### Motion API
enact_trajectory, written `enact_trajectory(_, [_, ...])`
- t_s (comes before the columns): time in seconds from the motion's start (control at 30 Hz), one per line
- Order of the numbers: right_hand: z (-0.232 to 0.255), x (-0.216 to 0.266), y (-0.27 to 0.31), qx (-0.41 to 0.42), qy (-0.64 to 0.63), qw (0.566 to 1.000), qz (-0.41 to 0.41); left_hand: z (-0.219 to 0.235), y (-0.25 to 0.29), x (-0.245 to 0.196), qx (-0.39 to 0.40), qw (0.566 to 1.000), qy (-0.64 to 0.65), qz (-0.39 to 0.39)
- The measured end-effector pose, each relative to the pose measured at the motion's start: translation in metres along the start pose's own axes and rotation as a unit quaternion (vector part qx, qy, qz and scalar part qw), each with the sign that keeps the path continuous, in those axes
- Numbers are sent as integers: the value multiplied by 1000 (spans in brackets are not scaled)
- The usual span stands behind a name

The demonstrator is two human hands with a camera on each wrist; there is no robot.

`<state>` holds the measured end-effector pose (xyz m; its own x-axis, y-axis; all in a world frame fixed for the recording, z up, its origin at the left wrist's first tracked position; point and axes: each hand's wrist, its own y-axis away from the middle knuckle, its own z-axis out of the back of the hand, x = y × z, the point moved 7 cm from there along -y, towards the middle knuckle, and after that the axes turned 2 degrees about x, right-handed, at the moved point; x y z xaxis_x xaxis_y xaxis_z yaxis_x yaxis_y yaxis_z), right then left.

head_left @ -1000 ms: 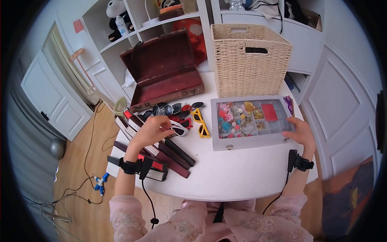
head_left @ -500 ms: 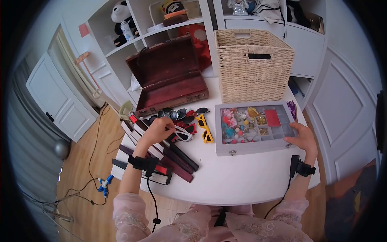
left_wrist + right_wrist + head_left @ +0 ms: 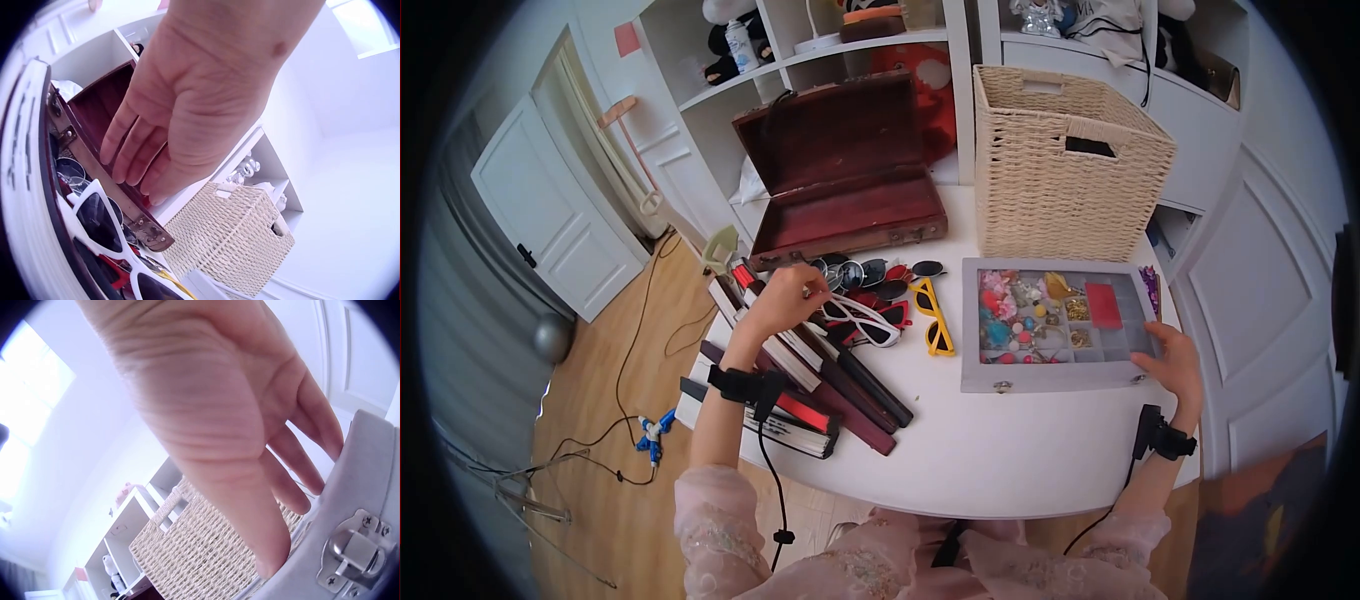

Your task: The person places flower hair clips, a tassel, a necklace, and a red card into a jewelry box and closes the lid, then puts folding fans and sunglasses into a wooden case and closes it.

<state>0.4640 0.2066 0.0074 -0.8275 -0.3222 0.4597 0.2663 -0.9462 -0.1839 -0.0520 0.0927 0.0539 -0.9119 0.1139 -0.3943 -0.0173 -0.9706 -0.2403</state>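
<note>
My left hand (image 3: pixel 785 300) hovers over the left side of the table, fingers loosely bent and empty in the left wrist view. White-framed sunglasses (image 3: pixel 870 325) lie just right of it, among red, black and round-lensed pairs. Yellow sunglasses (image 3: pixel 934 318) lie farther right. Below the hand is a slanting row of books (image 3: pixel 850 395). My right hand (image 3: pixel 1175 368) rests on the right end of a grey box (image 3: pixel 1050 378) with a clear lid over trinkets; its thumb and fingertips touch the edge near a metal latch (image 3: pixel 356 553).
An open dark red suitcase (image 3: pixel 850 215) stands at the table's back left. The tall woven basket (image 3: pixel 1070 190) is behind the grey box. White shelves (image 3: pixel 865 62) with toys rise beyond. Cables trail from both wrists.
The head view has shifted, moving the table's things rightward in it. My left hand has drawn a little left from the white sunglasses, which show more fully. My right hand stays at the box.
</note>
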Motion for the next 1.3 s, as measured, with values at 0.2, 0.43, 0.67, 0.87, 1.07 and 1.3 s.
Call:
enact_trajectory(0.2, [5, 11, 4, -11, 12, 1000, -8, -1, -17, 8, -6, 1000, 7, -24])
enact_trajectory(0.43, [6, 16, 4, -28, 40, 999, 0, 1, -25, 6, 4, 1000, 5, -21])
enact_trajectory(0.67, [8, 18, 4, -16, 25, 999, -32, -4, -34, -12, 28, 998, 40, -25])
enact_trajectory(0.87, [3, 16, 4, -28, 57, 998, 12, -10, -52, -11, 49, 997, 48, -33])
enact_trajectory(1.07, [0, 12, 1, -42, 66, 997, 13, -9, -42, -4, 66, 996, 50, -32])
enact_trajectory(1.3, [8, 27, 1, -41, 92, 995, -16, 4, -21, 11, 91, 994, 41, -49])
